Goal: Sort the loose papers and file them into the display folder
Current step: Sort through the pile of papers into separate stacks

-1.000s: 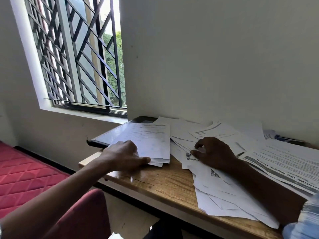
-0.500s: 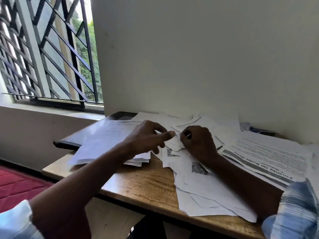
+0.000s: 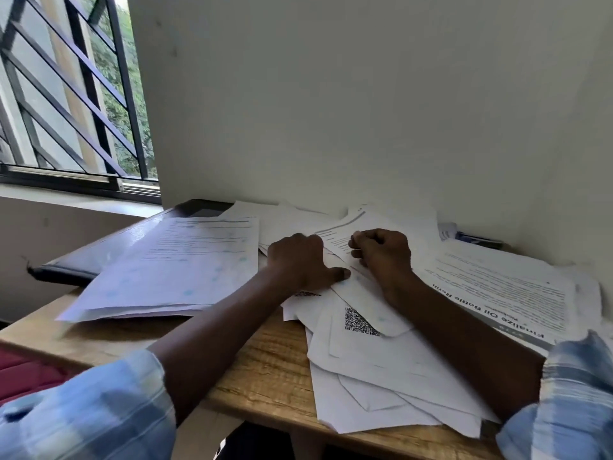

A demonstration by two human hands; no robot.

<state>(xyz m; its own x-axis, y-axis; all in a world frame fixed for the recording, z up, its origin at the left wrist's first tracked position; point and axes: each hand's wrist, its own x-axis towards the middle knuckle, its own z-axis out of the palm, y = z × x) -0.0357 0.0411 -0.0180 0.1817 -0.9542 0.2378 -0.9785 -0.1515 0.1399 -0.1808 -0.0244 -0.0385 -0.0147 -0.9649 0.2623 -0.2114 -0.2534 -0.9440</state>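
Note:
Loose white papers (image 3: 391,370) lie scattered over the middle and right of the wooden desk (image 3: 265,366). A tidier stack of printed sheets (image 3: 179,267) rests on the dark display folder (image 3: 83,260) at the left. My left hand (image 3: 300,260) lies on the loose pile, thumb stretched flat along a sheet's edge. Close beside it my right hand (image 3: 381,252) has its fingers curled and pinches the top of a printed sheet (image 3: 338,237). A large printed page with a bold heading (image 3: 497,293) lies at the right.
The desk stands against a white wall, with a barred window (image 3: 66,94) to the left. A blue and white object (image 3: 471,235) lies by the wall behind the papers. A red cushioned surface (image 3: 20,373) sits below the desk's left corner.
My left hand left the stack on the folder and moved right onto the loose pile, next to my right hand. My right hand shifted slightly back and took hold of a sheet.

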